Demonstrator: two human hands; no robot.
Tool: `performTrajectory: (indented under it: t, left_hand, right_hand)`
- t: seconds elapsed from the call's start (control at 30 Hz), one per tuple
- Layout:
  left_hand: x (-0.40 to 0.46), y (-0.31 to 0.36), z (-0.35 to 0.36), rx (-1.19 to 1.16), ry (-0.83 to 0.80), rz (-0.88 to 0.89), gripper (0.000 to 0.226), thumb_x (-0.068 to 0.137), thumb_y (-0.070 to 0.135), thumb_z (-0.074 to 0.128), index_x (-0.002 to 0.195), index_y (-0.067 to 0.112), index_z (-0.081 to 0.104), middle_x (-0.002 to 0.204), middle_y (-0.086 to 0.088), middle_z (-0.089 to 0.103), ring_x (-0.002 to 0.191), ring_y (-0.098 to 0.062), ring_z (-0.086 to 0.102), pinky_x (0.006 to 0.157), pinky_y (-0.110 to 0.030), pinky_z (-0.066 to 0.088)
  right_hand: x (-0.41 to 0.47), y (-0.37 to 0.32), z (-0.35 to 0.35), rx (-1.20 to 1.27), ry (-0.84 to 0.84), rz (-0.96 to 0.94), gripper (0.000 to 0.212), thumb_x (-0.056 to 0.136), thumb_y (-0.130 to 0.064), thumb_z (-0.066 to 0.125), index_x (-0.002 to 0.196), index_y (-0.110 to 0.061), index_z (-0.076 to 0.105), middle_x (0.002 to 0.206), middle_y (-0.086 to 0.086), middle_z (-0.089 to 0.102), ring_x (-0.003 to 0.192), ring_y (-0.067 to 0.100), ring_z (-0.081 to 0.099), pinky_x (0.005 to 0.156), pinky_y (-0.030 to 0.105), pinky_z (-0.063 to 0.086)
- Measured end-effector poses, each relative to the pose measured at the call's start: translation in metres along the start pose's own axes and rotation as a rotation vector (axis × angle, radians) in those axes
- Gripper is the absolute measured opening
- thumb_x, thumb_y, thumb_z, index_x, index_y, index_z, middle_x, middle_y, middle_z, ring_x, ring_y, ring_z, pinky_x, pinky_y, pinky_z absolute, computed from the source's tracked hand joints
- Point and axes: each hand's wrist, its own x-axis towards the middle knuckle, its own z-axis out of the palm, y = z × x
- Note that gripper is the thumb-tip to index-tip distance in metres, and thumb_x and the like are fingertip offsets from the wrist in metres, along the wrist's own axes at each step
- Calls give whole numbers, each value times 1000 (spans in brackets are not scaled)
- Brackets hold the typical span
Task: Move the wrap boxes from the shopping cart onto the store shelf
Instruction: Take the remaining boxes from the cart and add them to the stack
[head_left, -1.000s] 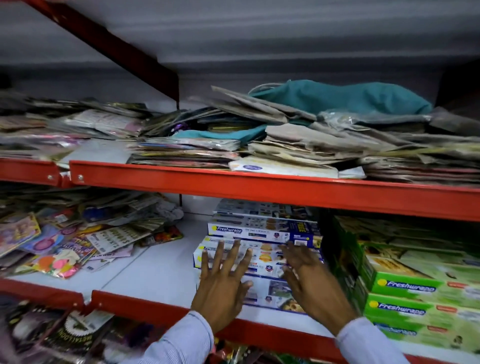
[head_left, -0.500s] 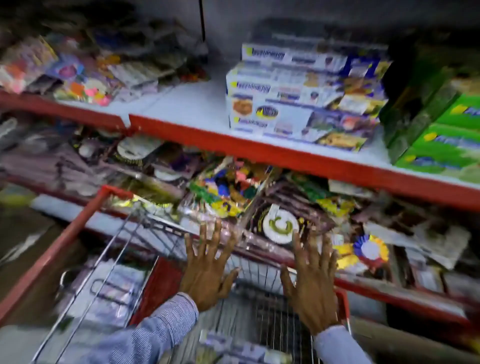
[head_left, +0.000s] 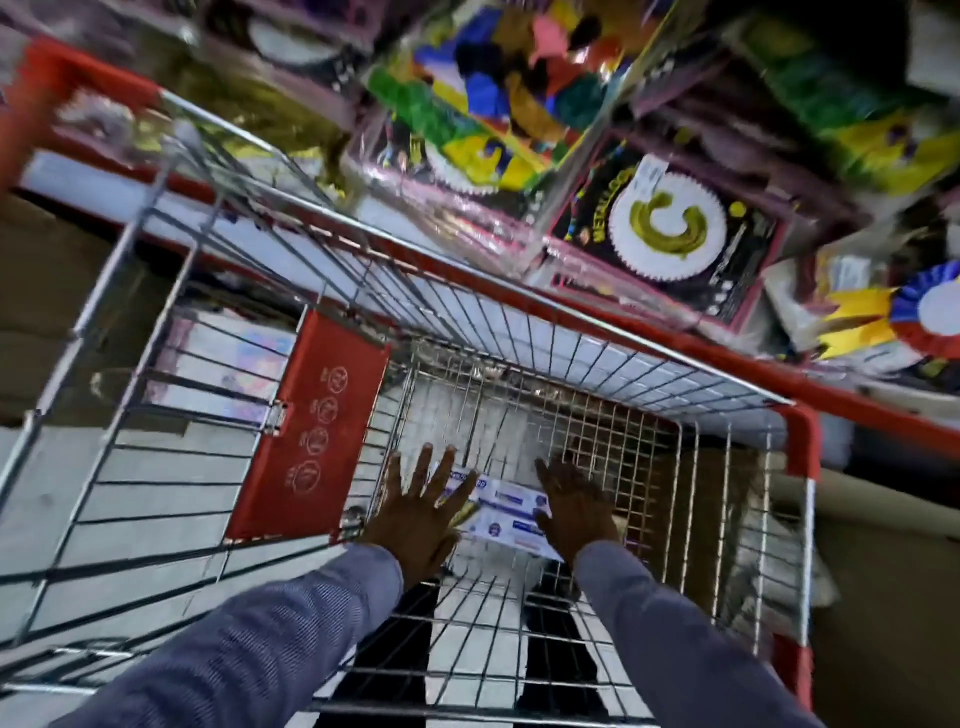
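The cart (head_left: 524, 322) is open at the top, and its basket is entered freely from above. It is walled by wire on all sides, with a red flap (head_left: 311, 436) closing the left. Only the boxes (head_left: 511, 514) lie on its floor. Packets (head_left: 660, 228) crowd the shelf just beyond the far rim.

Both hands cover the ends of the wrap boxes (head_left: 506, 512); their print is too blurred to read
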Motion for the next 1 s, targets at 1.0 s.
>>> performTrajectory:
  t: [1.0]
  left_hand:
    - [69,36,75,145,-10,251,50,46,11,84,95,11,74,80,-2,74,66,-22,69,59,-28,58]
  right_hand:
    - [52,16,-6,-379,99,-363,69,88,-8,56,147,-31,30,135,16,55,111,41,57,86,52,53]
